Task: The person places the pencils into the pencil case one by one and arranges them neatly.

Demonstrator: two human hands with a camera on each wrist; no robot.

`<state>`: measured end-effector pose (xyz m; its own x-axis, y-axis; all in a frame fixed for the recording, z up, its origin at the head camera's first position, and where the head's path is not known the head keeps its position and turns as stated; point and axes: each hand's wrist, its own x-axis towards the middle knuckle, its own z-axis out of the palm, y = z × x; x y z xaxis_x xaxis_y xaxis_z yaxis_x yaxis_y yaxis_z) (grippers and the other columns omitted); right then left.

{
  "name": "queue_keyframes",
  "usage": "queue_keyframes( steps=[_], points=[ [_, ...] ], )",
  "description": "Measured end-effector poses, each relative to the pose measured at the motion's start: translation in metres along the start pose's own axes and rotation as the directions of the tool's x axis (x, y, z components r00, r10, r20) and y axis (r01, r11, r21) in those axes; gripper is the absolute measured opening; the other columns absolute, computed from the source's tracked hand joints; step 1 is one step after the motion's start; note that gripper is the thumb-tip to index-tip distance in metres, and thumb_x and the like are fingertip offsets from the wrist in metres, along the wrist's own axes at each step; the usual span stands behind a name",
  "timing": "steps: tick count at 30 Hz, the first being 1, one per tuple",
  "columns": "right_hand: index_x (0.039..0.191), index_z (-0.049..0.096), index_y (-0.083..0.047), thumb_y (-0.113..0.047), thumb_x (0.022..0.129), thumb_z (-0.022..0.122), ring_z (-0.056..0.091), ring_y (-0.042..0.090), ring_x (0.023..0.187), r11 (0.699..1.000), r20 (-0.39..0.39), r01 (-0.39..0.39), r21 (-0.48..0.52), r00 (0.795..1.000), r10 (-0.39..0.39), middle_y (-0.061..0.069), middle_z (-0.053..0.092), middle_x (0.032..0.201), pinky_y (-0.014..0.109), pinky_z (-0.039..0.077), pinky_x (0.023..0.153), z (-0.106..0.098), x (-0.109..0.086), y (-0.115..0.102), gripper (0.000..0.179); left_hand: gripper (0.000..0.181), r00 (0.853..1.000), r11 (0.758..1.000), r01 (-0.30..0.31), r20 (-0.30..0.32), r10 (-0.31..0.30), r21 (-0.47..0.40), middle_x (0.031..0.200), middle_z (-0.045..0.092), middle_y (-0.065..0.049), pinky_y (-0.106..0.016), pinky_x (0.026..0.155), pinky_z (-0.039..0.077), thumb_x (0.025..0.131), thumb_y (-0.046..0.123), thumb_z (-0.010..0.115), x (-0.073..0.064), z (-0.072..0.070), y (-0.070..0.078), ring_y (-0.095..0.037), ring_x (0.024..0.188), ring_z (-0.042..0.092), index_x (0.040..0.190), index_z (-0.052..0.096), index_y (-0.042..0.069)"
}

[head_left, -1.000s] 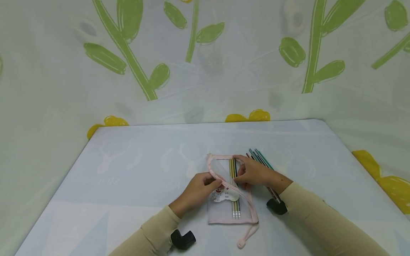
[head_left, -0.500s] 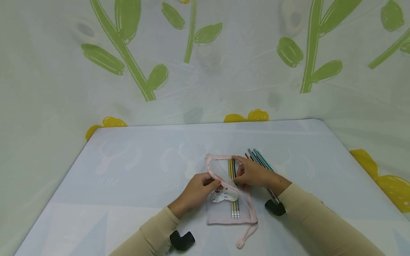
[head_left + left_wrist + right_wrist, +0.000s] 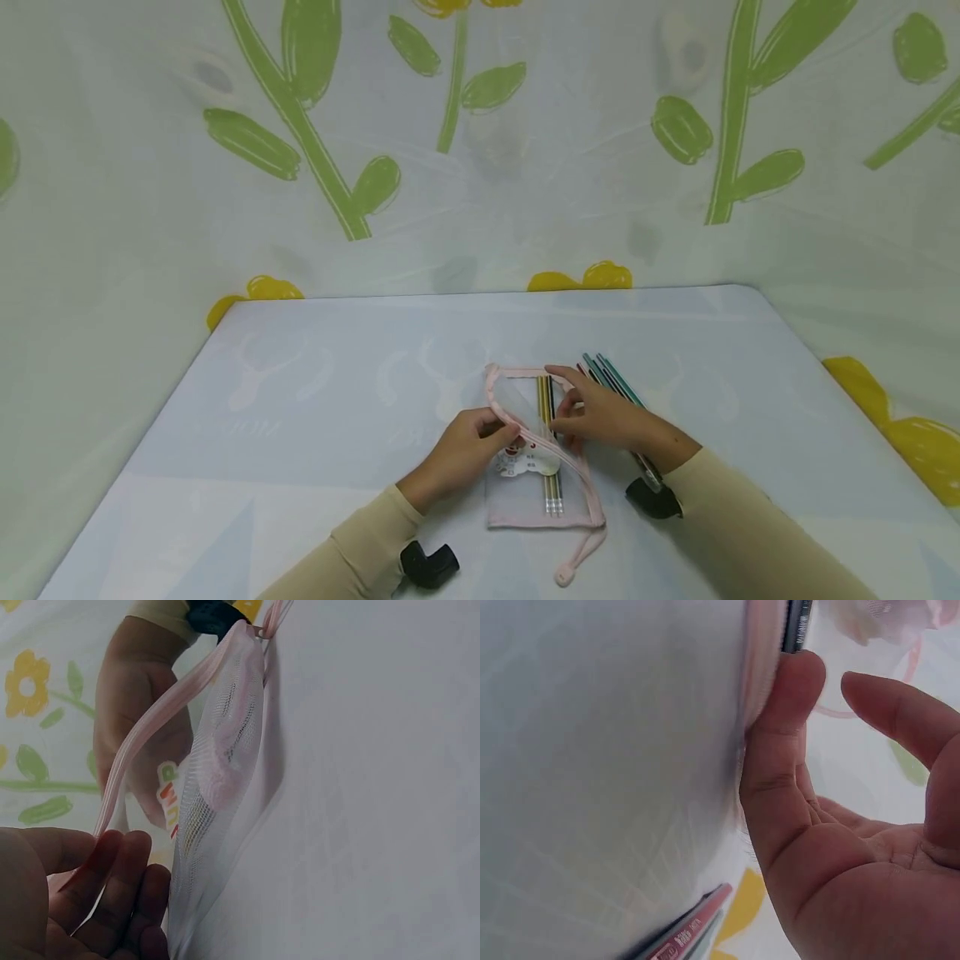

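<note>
A mesh zip pouch (image 3: pixel 517 500) with pink trim lies on the table, its mouth held apart. My left hand (image 3: pixel 465 454) pinches the pink zipper edge (image 3: pixel 154 716) between thumb and index finger. Inside the pouch lie gold and black pencils (image 3: pixel 552 483), partly seen through the mesh and under a white label (image 3: pixel 528 458). My right hand (image 3: pixel 603 414) is at the far end of the pouch. In the right wrist view its index finger (image 3: pixel 780 750) stretches along the pouch edge to the tip of a black pencil (image 3: pixel 796 626), and the thumb stands apart.
Several more pencils (image 3: pixel 615 379), teal, dark and red, lie beside the pouch, partly beneath the right forearm. A pink strap with a round end (image 3: pixel 565 575) trails from the near right corner. A patterned curtain (image 3: pixel 570 167) hangs behind the table (image 3: pixel 300 392).
My right hand has shifted slightly right, and its thumb and fingers have spread a little near the pencils. The left hand keeps its pinch on the pouch edge. The head view has tilted up slightly.
</note>
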<state>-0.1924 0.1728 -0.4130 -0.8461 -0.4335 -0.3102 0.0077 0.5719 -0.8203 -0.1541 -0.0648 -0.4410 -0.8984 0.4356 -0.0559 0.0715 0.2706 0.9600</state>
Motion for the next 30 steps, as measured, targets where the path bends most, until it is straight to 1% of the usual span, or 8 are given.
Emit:
queue_keyframes(
  steps=[3, 7, 9, 12, 17, 22, 27, 30],
  points=[
    [0.156, 0.024, -0.012, -0.013, 0.093, 0.069, 0.068, 0.018, 0.076, 0.999, -0.023, 0.037, -0.018, 0.999, -0.037, 0.013, 0.058, 0.097, 0.032, 0.056, 0.067, -0.002, -0.005, 0.002, 0.076, 0.028, 1.000, 1.000, 0.005, 0.002, -0.005, -0.005, 0.100, 0.074, -0.009, -0.023, 0.082, 0.050, 0.102, 0.026, 0.058, 0.000, 0.001, 0.000, -0.012, 0.092, 0.065, 0.109, 0.070, 0.003],
    [0.147, 0.040, -0.006, -0.011, 0.094, 0.067, 0.065, 0.017, 0.075, 0.993, -0.052, 0.103, -0.061, 0.993, -0.106, 0.011, 0.058, 0.093, 0.029, 0.054, 0.065, -0.004, -0.012, 0.005, 0.060, 0.027, 1.000, 1.000, 0.012, 0.000, -0.012, -0.002, 0.099, 0.074, -0.009, -0.023, 0.082, 0.050, 0.102, 0.026, 0.058, 0.001, 0.002, 0.000, -0.012, 0.091, 0.064, 0.108, 0.070, 0.003],
    [0.142, 0.047, -0.006, -0.010, 0.095, 0.066, 0.064, 0.017, 0.074, 0.990, -0.065, 0.121, -0.075, 0.990, -0.126, 0.010, 0.058, 0.092, 0.030, 0.054, 0.063, -0.006, -0.015, 0.005, 0.051, 0.027, 1.000, 1.000, 0.009, -0.002, -0.009, 0.000, 0.098, 0.074, -0.008, -0.023, 0.081, 0.050, 0.101, 0.026, 0.058, 0.001, 0.002, 0.000, -0.012, 0.091, 0.064, 0.107, 0.071, 0.003],
    [0.136, 0.054, -0.008, -0.012, 0.096, 0.065, 0.063, 0.019, 0.071, 0.987, -0.092, 0.124, -0.099, 0.987, -0.133, 0.009, 0.059, 0.090, 0.031, 0.054, 0.061, -0.008, -0.019, 0.003, 0.041, 0.026, 1.000, 1.000, 0.006, -0.005, -0.006, 0.006, 0.097, 0.074, -0.008, -0.023, 0.082, 0.050, 0.102, 0.026, 0.058, 0.002, 0.002, 0.000, -0.011, 0.090, 0.064, 0.106, 0.071, 0.003],
    [0.133, 0.058, -0.012, -0.015, 0.097, 0.065, 0.060, 0.020, 0.067, 0.980, -0.138, 0.110, -0.164, 0.982, -0.133, 0.006, 0.061, 0.089, 0.031, 0.051, 0.058, -0.013, -0.025, -0.004, 0.037, 0.026, 1.000, 1.000, 0.008, -0.006, -0.008, 0.003, 0.098, 0.074, -0.008, -0.023, 0.081, 0.050, 0.102, 0.026, 0.058, 0.000, 0.000, 0.000, -0.011, 0.091, 0.063, 0.106, 0.071, 0.003],
    [0.133, 0.059, -0.009, -0.014, 0.097, 0.065, 0.059, 0.019, 0.069, 0.973, -0.174, 0.122, -0.197, 0.972, -0.157, 0.007, 0.061, 0.092, 0.030, 0.050, 0.056, -0.022, -0.031, -0.007, 0.037, 0.026, 1.000, 1.000, 0.001, -0.001, -0.001, -0.007, 0.097, 0.074, -0.009, -0.022, 0.082, 0.049, 0.101, 0.025, 0.059, 0.000, -0.001, 0.000, -0.011, 0.091, 0.063, 0.104, 0.071, 0.003],
    [0.132, 0.059, -0.009, -0.015, 0.097, 0.065, 0.060, 0.018, 0.076, 0.964, -0.224, 0.124, -0.236, 0.958, -0.178, 0.009, 0.064, 0.099, 0.030, 0.053, 0.060, -0.030, -0.034, -0.007, 0.036, 0.025, 1.000, 1.000, -0.003, 0.000, 0.003, -0.001, 0.097, 0.074, -0.009, -0.022, 0.082, 0.050, 0.101, 0.025, 0.058, 0.001, -0.001, 0.000, -0.011, 0.091, 0.064, 0.104, 0.071, 0.003],
    [0.131, 0.061, -0.011, -0.017, 0.098, 0.064, 0.061, 0.017, 0.081, 0.956, -0.260, 0.104, -0.275, 0.949, -0.178, 0.007, 0.066, 0.099, 0.029, 0.052, 0.064, -0.033, -0.034, -0.006, 0.034, 0.025, 1.000, 1.000, 0.001, 0.001, -0.001, 0.002, 0.097, 0.073, -0.009, -0.022, 0.081, 0.050, 0.102, 0.025, 0.058, 0.001, -0.001, 0.000, -0.011, 0.090, 0.064, 0.104, 0.071, 0.003]
  ],
)
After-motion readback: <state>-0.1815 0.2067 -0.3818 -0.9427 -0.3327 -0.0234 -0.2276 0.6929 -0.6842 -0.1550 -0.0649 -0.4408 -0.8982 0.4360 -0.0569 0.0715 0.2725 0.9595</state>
